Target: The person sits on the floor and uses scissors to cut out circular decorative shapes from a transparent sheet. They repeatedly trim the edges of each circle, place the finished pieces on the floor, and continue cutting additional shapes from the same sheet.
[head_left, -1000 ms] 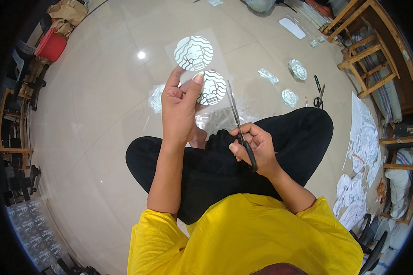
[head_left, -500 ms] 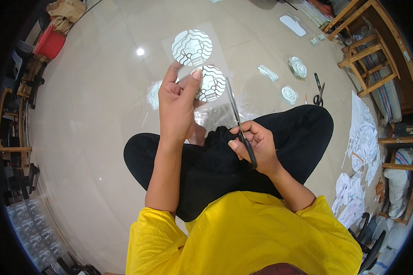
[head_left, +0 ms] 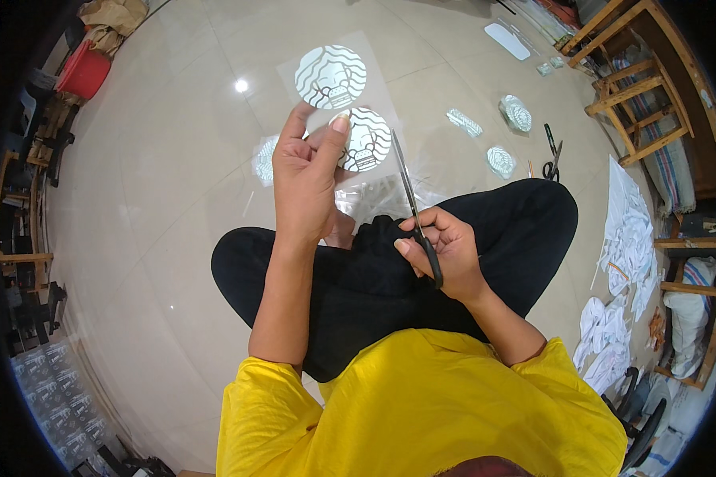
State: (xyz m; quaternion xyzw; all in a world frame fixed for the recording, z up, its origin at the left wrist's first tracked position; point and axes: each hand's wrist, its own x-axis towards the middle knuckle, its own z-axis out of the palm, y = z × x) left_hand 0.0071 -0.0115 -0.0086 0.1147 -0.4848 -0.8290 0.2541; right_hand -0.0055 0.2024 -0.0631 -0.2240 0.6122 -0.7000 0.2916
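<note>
Between the thumb and fingers of my left hand [head_left: 309,171] is a clear plastic sheet [head_left: 374,79] bearing two round white stickers with wavy line drawings. The upper sticker [head_left: 331,76] lies beyond my fingertips, and my thumb covers the left edge of the lower sticker [head_left: 367,140]. My right hand [head_left: 445,253] is closed round the black handles of a pair of scissors [head_left: 410,199]. Their blades point up and away, close together, with the tips beside the sheet's right edge. Whether the blades touch the plastic I cannot tell.
Clear plastic scraps [head_left: 386,197] lie on the floor past my crossed legs. Several cut sticker stacks [head_left: 515,115] and a second pair of scissors [head_left: 554,155] rest to the right. Farther right are white paper scraps [head_left: 628,230] and a wooden stool [head_left: 636,103]; a red tub [head_left: 85,71] stands far left.
Hands, sheet and scissors sit very slightly higher in the picture, and the sheet has tilted a little. Both grips are the same.
</note>
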